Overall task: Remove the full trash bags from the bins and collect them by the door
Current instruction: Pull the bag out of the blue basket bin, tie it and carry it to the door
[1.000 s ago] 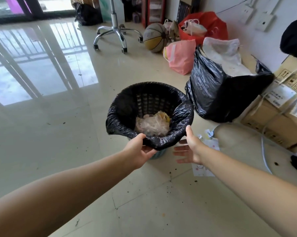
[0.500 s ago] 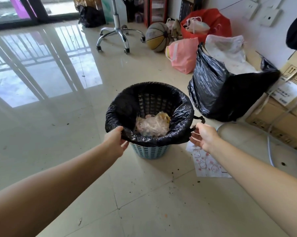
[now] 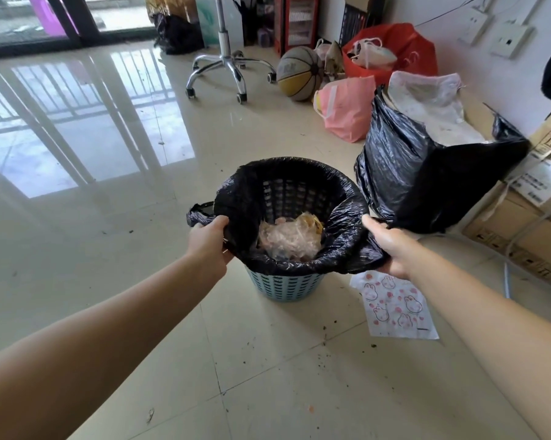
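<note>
A light blue slatted bin [image 3: 285, 285] stands on the tiled floor, lined with a black trash bag [image 3: 341, 239] whose top is folded over the rim. Crumpled clear plastic waste [image 3: 288, 239] lies inside. My left hand [image 3: 209, 244] grips the bag's left edge, where a handle loop sticks out. My right hand [image 3: 390, 249] grips the bag's right edge. The near part of the bag is pulled up off the rim, baring the bin's wall below.
A large full black bag [image 3: 426, 173] stands right of the bin, against cardboard boxes [image 3: 528, 223]. Pink bag [image 3: 347, 108], red bag [image 3: 394, 49], basketball [image 3: 299, 73] and chair base [image 3: 226, 69] sit behind. A bunny-print sheet [image 3: 394, 308] lies on the floor. A glass door [image 3: 61, 20] is at far left.
Both hands have moved apart from the bag's near rim to its left and right edges, taken hold, and lifted the near part off the bin rim.
</note>
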`<state>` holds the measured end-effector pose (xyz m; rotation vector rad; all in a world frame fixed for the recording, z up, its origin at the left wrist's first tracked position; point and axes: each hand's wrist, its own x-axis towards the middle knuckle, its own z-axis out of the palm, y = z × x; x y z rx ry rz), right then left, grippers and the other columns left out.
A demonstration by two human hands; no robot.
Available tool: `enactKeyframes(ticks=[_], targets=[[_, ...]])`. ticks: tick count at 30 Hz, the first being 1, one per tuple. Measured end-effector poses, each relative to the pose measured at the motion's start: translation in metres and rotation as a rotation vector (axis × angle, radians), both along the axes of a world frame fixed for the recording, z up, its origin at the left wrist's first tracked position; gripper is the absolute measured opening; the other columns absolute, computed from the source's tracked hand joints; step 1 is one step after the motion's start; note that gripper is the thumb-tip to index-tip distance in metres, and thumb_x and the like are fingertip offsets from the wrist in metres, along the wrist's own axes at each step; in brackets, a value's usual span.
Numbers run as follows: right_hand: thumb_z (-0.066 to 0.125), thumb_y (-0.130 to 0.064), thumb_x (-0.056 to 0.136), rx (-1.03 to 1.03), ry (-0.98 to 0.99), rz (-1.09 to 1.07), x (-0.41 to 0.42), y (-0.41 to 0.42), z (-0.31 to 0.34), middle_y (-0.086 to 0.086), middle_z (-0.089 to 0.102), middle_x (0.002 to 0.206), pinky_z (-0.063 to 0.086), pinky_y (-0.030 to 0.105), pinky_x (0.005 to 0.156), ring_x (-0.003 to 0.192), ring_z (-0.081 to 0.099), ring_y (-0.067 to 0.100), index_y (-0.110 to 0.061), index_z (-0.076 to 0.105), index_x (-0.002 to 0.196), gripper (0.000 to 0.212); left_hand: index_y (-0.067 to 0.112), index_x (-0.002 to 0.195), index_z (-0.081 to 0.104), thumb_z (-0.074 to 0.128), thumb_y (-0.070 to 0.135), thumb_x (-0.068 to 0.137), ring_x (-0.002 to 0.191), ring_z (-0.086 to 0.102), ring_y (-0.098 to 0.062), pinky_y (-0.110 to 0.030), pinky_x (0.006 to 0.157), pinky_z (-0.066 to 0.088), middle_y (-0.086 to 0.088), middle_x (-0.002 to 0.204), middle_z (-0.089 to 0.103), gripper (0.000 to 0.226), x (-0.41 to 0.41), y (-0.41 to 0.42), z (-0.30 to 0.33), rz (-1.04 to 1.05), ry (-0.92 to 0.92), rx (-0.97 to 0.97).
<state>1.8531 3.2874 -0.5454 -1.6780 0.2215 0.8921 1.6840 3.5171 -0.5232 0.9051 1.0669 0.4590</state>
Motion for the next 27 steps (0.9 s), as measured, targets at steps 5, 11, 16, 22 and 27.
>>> enactKeyframes(ticks=[5,11,16,22,27], targets=[[0.064,-0.016,0.085,-0.283,-0.094,0.431,0.007,-0.016,0.025,0.013,0.065,0.083,0.054,0.041,0.078,0.079,0.063,0.027,-0.007,0.062,0.09,0.01,0.017,0.089,0.049,0.058,0.021,0.09,0.078,0.061,-0.017,-0.031,0.061,0.054,-0.002,0.092,0.06,0.01,0.005,0.008,0.006,-0.027,-0.052,0.108],[0.053,-0.015,0.09,0.126,-0.289,-0.218,0.028,-0.01,0.045,0.004,0.06,0.077,0.058,0.033,0.058,0.072,0.06,0.018,-0.019,0.054,0.077,0.014,0.022,0.089,0.055,0.045,0.012,0.094,0.083,0.063,-0.02,-0.026,0.052,0.056,-0.005,0.093,0.063,0.015,0.007,0.006,0.016,-0.08,-0.099,0.321],[0.058,-0.018,0.089,0.251,-0.614,0.002,0.003,0.033,0.047,0.003,0.064,0.095,0.047,0.041,0.095,0.097,0.059,0.022,-0.023,0.062,0.084,0.008,0.014,0.094,0.067,0.042,0.007,0.095,0.077,0.065,-0.018,-0.037,0.064,0.059,-0.016,0.089,0.065,0.026,0.014,-0.02,0.023,-0.42,-0.073,0.577],[0.051,-0.026,0.093,0.093,-0.672,0.485,-0.043,0.073,0.04,0.009,0.054,0.129,0.036,0.033,0.107,0.124,0.047,0.018,-0.014,0.055,0.119,0.029,0.01,0.114,0.058,0.045,0.001,0.094,0.068,0.068,-0.014,-0.026,0.061,0.058,-0.005,0.084,0.067,0.026,0.023,-0.045,0.024,-0.584,-0.153,0.251],[0.062,-0.046,0.084,-0.121,-0.787,0.711,-0.054,0.075,0.037,0.008,0.036,0.145,0.025,0.006,0.093,0.13,0.036,0.013,-0.009,0.031,0.138,0.072,0.011,0.142,0.035,0.031,-0.014,0.087,0.088,0.069,-0.021,-0.03,0.071,0.059,-0.011,0.096,0.068,0.06,0.028,-0.041,0.025,-0.561,-0.28,-0.05]])
